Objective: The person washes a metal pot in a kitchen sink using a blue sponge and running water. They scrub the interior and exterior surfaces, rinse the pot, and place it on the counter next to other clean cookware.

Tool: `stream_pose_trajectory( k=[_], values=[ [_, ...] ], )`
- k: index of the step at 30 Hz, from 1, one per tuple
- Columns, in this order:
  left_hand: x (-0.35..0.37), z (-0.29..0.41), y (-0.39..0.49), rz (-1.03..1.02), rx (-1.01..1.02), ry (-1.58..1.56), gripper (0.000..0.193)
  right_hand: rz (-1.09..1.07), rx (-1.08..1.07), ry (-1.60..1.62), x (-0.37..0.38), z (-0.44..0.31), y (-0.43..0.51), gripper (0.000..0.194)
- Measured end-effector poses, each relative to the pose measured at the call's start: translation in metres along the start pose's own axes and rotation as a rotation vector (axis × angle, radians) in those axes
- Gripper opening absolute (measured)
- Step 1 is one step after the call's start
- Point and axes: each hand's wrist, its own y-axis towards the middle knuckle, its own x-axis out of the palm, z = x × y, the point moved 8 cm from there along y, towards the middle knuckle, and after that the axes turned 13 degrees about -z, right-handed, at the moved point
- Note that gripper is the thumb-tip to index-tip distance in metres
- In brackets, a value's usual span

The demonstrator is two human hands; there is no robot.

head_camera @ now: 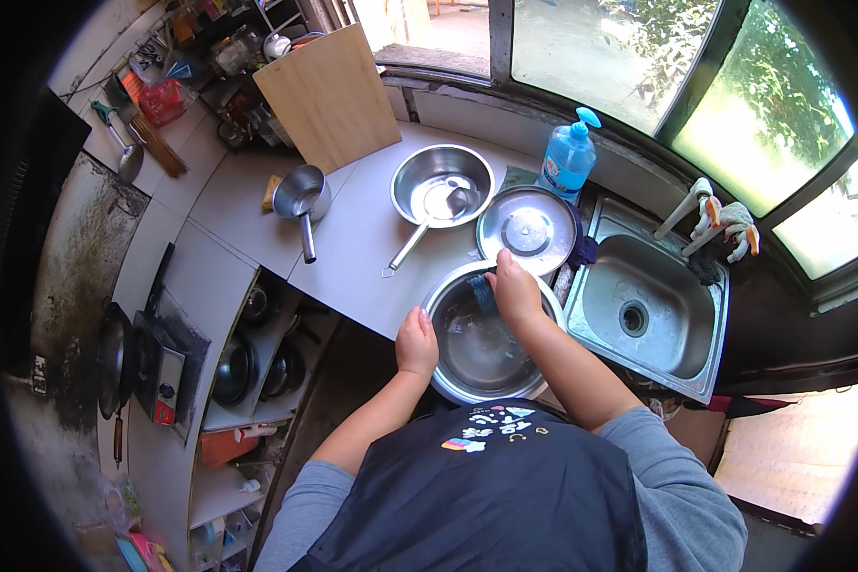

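A large stainless steel basin (482,350) with some water in it stands close before me at the counter's edge. My left hand (416,343) grips its left rim. My right hand (516,289) is at the far rim, with a blue-green cloth or scrubbing pad (481,293) beside its fingers, inside the basin; whether the fingers hold it cannot be told. Just beyond lies a round metal lid (526,227). A second steel basin (409,179) holds a ladle (409,247), its handle over the rim. A small steel saucepan (300,193) stands farther left.
At right is a steel sink (658,300) with two taps (711,222) wrapped in cloth. A blue soap pump bottle (567,161) stands behind the lid. A wooden board (332,96) leans at the back. A gas stove (159,372) and a wok (116,361) are at far left, above shelves of pots.
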Motion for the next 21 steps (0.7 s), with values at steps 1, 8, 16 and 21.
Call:
stream_pose_trajectory(
  k=[1, 8, 16, 21],
  values=[
    [-0.001, 0.001, 0.000, -0.003, 0.004, -0.007, 0.036, -0.002, -0.010, -0.032, 0.001, -0.001, 0.003, 0.033],
    [0.001, 0.006, 0.002, -0.099, -0.033, -0.016, 0.035, -0.059, -0.005, -0.056, 0.008, -0.011, 0.013, 0.033],
    [-0.001, 0.002, 0.001, -0.015, 0.000, -0.004, 0.037, -0.157, -0.149, 0.100, 0.041, -0.052, 0.010, 0.036],
    [-0.003, 0.003, -0.005, 0.070, -0.016, -0.073, 0.038, -0.279, -0.181, 0.388, 0.076, -0.053, -0.013, 0.040]
  ],
)
